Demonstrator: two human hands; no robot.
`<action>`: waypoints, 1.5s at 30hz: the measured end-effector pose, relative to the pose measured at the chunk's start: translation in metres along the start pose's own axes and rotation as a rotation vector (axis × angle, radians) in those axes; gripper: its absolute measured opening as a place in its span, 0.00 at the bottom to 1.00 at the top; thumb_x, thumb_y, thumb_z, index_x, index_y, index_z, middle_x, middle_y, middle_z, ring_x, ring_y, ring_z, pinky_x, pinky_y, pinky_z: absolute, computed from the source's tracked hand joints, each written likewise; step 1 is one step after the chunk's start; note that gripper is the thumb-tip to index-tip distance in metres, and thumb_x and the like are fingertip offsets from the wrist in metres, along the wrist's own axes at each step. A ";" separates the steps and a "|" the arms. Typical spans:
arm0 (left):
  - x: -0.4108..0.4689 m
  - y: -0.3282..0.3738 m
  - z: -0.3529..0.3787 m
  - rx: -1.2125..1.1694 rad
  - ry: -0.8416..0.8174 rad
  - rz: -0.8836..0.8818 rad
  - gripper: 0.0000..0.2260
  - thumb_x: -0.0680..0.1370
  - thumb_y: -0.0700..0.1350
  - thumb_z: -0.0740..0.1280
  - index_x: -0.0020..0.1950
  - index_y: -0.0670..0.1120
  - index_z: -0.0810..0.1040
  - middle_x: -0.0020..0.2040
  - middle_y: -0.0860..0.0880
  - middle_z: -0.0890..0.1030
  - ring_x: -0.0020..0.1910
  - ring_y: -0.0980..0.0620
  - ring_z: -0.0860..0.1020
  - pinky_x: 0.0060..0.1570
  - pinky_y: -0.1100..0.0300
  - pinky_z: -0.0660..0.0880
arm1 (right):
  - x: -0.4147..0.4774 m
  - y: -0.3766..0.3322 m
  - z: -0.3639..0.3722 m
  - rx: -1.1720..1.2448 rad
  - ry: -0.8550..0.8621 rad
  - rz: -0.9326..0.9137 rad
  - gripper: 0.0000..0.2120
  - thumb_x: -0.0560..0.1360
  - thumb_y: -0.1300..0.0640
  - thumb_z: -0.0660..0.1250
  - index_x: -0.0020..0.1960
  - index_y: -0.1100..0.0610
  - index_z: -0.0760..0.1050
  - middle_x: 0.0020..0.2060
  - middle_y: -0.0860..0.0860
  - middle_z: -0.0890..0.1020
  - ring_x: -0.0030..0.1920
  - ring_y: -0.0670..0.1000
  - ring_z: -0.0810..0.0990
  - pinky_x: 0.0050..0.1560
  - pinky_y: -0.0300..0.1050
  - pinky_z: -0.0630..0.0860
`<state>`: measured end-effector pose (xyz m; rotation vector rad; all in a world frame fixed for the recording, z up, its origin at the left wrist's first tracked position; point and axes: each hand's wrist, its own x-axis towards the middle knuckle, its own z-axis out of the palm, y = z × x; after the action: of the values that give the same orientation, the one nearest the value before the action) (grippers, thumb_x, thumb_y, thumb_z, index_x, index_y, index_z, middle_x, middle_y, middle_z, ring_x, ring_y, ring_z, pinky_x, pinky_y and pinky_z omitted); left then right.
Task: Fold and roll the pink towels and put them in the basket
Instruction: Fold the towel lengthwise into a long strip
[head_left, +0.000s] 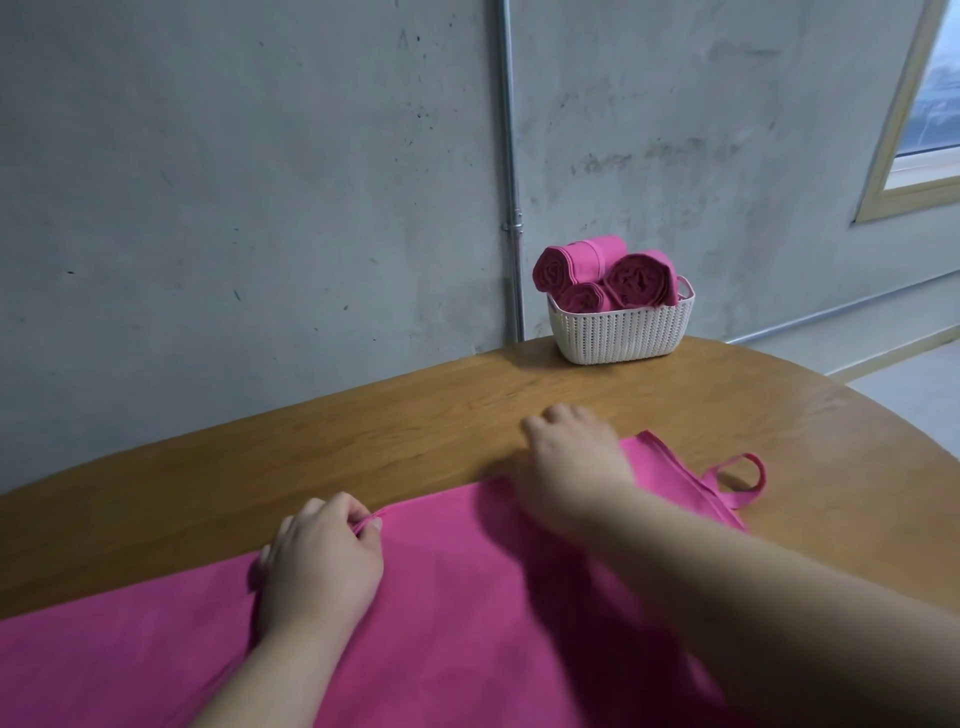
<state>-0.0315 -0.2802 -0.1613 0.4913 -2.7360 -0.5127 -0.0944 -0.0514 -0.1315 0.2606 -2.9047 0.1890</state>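
While the basket (621, 332) at the far end of the table (363, 426) already holds three rolled towels (639, 278), a 4th pink towel (467, 597) lies spread flat on the near side, well apart from the basket. So we judge we're at the fold step for this one; the roll isn't begun.

Our left hand (322, 566) sits on the towel's far edge, w/ thumb and forefinger closed in a pinch on a small ridge of cloth there and the other fingers curled loosely on the fabric. Our right hand (571, 462) is further along the same edge, nearer the corner w/ the hang loop (727, 464). Its knuckles are up and its fingers bend down over the edge, but it's blurred, so we can't tell if it grips the cloth or just rests on it.

What the next move needs, as we see it:
- both hands w/ a firm hold on that far edge, approx. level w/ each other;
- lift and bring the edge toward us so it meets the near edge square, w/o dragging the whole towel off the table;
- keep the loop tucked in, or it may stick out of the roll later;
- smooth the fold flat before any rolling.

Room in the basket looks tight, so a compact roll will matter.
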 end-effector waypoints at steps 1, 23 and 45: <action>0.000 0.000 0.000 -0.018 0.007 -0.007 0.07 0.79 0.55 0.66 0.42 0.57 0.74 0.46 0.58 0.74 0.53 0.49 0.75 0.55 0.50 0.71 | -0.002 -0.023 0.007 0.082 -0.064 -0.012 0.18 0.75 0.48 0.59 0.63 0.53 0.71 0.61 0.56 0.74 0.63 0.60 0.71 0.63 0.56 0.70; 0.024 -0.046 -0.070 0.070 -0.233 -0.063 0.06 0.78 0.49 0.68 0.43 0.53 0.83 0.47 0.54 0.85 0.50 0.50 0.81 0.46 0.61 0.72 | -0.001 -0.071 0.044 0.098 -0.250 0.016 0.30 0.81 0.43 0.43 0.81 0.51 0.52 0.82 0.56 0.51 0.81 0.59 0.44 0.76 0.70 0.40; 0.033 -0.073 -0.053 -0.109 -0.200 -0.192 0.11 0.72 0.58 0.74 0.37 0.52 0.80 0.37 0.56 0.83 0.42 0.52 0.80 0.37 0.60 0.72 | 0.003 -0.185 0.036 0.218 -0.333 -0.082 0.32 0.81 0.47 0.52 0.82 0.50 0.48 0.82 0.55 0.49 0.81 0.60 0.40 0.76 0.69 0.41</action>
<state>-0.0215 -0.3724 -0.1358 0.7141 -2.8437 -0.7941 -0.0694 -0.2379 -0.1455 0.4895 -3.1934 0.4944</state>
